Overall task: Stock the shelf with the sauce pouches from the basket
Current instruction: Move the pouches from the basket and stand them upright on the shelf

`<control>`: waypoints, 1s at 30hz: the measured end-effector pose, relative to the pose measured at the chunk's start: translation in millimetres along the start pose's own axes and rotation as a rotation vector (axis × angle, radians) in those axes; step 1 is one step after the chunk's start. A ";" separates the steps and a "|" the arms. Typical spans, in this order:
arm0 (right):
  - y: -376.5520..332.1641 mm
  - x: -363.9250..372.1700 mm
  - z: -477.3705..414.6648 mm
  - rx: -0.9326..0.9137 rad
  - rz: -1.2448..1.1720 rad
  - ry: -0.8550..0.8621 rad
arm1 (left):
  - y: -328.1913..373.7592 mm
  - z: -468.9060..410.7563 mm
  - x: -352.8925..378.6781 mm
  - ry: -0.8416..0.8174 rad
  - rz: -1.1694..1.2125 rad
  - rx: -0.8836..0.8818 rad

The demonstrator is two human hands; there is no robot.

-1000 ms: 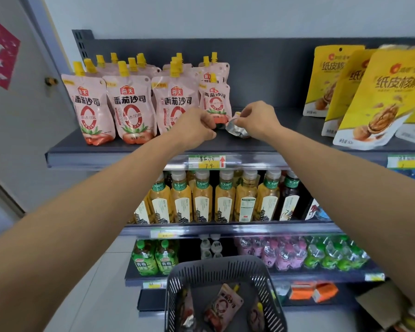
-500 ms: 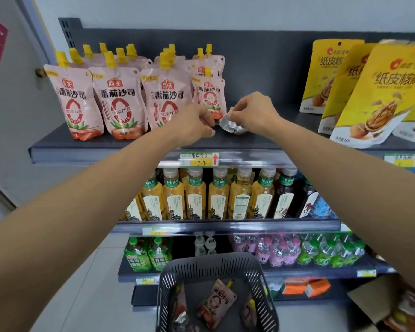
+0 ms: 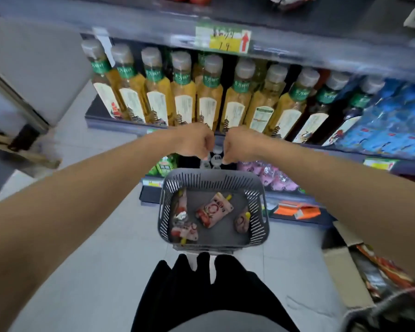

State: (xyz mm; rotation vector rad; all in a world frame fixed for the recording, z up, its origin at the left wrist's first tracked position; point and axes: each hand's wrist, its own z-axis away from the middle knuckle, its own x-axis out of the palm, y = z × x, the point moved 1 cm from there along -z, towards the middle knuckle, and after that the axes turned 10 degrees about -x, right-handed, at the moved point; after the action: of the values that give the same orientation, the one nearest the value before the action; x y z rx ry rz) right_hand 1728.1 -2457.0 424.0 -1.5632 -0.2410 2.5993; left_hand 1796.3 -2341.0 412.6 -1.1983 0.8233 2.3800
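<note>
A grey slotted basket [image 3: 259, 212] stands on the floor below the shelves. Inside lie a pink-and-red sauce pouch with a yellow cap [image 3: 214, 209] in the middle, another pouch [image 3: 185, 230] at the left and a third [image 3: 242, 221] at the right. My left hand [image 3: 194, 141] and my right hand [image 3: 241, 144] hang side by side above the basket's far rim, fingers curled in loose fists with nothing seen in them. The top shelf edge [image 3: 153, 27] with its price tag [image 3: 223, 39] runs along the top; the stocked pouches are out of view.
Tea bottles [image 3: 209, 92] fill the middle shelf behind my hands. Blue bottles [image 3: 393, 116] stand at the right. Pink packs [image 3: 271, 173] and green bottles [image 3: 164, 164] sit lower. An open carton [image 3: 350, 271] lies on the floor at right. My dark-trousered legs [image 3: 201, 295] are below the basket.
Both hands have come down from the top shelf, leaving the pouch there, and hang above the basket. My view has tilted down from the top shelf toward the floor.
</note>
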 end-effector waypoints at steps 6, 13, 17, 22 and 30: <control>13.0 84.7 -47.0 -0.007 -0.100 -0.166 | -51.8 -30.9 77.7 -0.076 0.051 -0.110; 37.8 161.6 -95.3 0.118 -0.175 -0.166 | -97.1 -61.9 138.0 -0.133 0.150 -0.282; 58.0 206.5 -114.6 0.195 -0.270 -0.159 | -113.4 -78.7 178.6 -0.123 0.212 -0.397; 85.4 269.6 -134.0 0.340 -0.508 -0.137 | -132.8 -110.6 237.5 -0.071 0.299 -0.576; 101.8 347.2 -156.5 0.523 -0.967 -0.051 | -153.1 -139.7 296.6 0.027 0.506 -0.816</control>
State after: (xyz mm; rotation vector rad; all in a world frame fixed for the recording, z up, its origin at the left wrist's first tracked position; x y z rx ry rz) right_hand 1703.4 -2486.4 31.7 -0.8679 -0.2170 1.7366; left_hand 1792.0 -2297.6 53.4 -1.4099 0.1218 3.2915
